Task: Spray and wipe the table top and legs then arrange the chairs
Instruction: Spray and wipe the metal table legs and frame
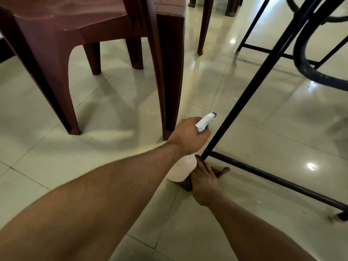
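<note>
My left hand (187,136) grips the neck of a white spray bottle (181,169) with a white and purple nozzle, held low beside a black metal table leg (250,91). My right hand (204,182) holds a brown cloth (221,171) wrapped round the foot of that leg, just above the floor. The bottle hides part of the cloth. A black crossbar (273,178) runs from the leg's foot toward the right. A brown plastic chair (79,31) stands at the upper left, its front leg close to my left hand.
Glossy pale floor tiles (94,153) lie all around. More black table legs and a curved black metal ring (308,70) fill the upper right. Legs of other brown chairs (204,27) show at the top centre.
</note>
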### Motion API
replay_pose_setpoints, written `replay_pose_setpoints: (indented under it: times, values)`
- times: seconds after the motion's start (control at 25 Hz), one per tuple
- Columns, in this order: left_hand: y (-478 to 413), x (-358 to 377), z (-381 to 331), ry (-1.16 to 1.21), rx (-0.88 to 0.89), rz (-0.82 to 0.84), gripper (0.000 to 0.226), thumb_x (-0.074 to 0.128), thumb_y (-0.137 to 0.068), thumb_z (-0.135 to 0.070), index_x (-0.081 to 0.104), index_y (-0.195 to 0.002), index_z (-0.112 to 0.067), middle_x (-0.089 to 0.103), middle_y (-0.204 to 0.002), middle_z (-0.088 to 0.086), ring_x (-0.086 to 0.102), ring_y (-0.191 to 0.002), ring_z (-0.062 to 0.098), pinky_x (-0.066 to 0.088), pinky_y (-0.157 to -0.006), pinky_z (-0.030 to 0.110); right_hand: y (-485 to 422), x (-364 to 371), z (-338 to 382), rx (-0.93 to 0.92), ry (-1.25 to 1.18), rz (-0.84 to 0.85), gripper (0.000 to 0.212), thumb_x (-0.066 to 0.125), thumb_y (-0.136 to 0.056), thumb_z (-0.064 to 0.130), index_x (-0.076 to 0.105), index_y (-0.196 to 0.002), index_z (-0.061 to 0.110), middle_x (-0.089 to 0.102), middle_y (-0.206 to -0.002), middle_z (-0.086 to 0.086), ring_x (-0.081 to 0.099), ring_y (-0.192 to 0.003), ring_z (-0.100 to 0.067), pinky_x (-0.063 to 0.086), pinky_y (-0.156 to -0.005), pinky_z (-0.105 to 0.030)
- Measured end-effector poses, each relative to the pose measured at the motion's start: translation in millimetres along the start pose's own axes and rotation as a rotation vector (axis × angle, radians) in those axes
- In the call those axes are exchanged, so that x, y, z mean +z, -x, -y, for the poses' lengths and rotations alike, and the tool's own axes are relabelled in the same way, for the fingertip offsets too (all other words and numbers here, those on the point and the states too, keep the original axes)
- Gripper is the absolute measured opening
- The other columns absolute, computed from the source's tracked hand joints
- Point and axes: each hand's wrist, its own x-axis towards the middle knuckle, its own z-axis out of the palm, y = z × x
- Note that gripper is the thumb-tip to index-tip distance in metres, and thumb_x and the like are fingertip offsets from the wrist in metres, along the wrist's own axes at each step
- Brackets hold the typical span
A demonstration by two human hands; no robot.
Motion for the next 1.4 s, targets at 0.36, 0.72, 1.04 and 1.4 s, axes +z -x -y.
replay_pose_setpoints:
  times: [0.36, 0.72, 1.04, 1.4]
  values:
    - [23, 40, 13, -0.037, -0.072, 0.095, 0.015, 0.056, -0.085, -0.024, 0.059, -0.072, -0.018, 0.062, -0.065, 0.006, 0.059, -0.057, 0.029, 0.057, -0.057, 0.05, 46, -9, 7, 1.182, -1.746, -0.487, 0.066, 0.042, -0.088, -0.01, 0.049, -0.145, 0.023, 0.061, -0.134, -0.01, 0.062, -0.109, -0.031, 0.055, -0.095, -0.05]
    - [51, 63, 28, -0.031, -0.082, 0.102, 0.015, 0.055, -0.085, -0.028, 0.063, -0.076, -0.021, 0.063, -0.067, 0.003, 0.063, -0.064, 0.03, 0.059, -0.063, 0.052, 20, -27, -56, 0.972, -2.293, -0.199, 0.043, 0.029, -0.094, -0.006, 0.063, -0.119, 0.002, 0.074, -0.102, -0.02, 0.067, -0.1, -0.034, 0.051, -0.079, -0.045]
    - [52, 101, 17, -0.182, -0.092, 0.239, 0.033, 0.058, -0.087, -0.012, 0.042, -0.06, -0.021, 0.043, -0.052, -0.006, 0.041, -0.046, 0.01, 0.038, -0.051, 0.034, 50, -10, -118, 1.129, -2.446, -0.424, 0.042, 0.033, -0.073, -0.01, 0.061, -0.104, -0.005, 0.062, -0.12, -0.026, 0.062, -0.095, -0.038, 0.046, -0.088, -0.047]
    - [54, 149, 8, -0.256, -0.222, 0.37, 0.026, 0.058, -0.081, -0.034, 0.067, -0.098, -0.016, 0.071, -0.081, 0.006, 0.068, -0.054, 0.021, 0.06, -0.054, 0.038, 79, -7, -150, 1.146, -2.378, -0.499, 0.054, 0.033, -0.066, -0.008, 0.061, -0.111, -0.002, 0.065, -0.116, -0.023, 0.063, -0.096, -0.037, 0.049, -0.087, -0.046]
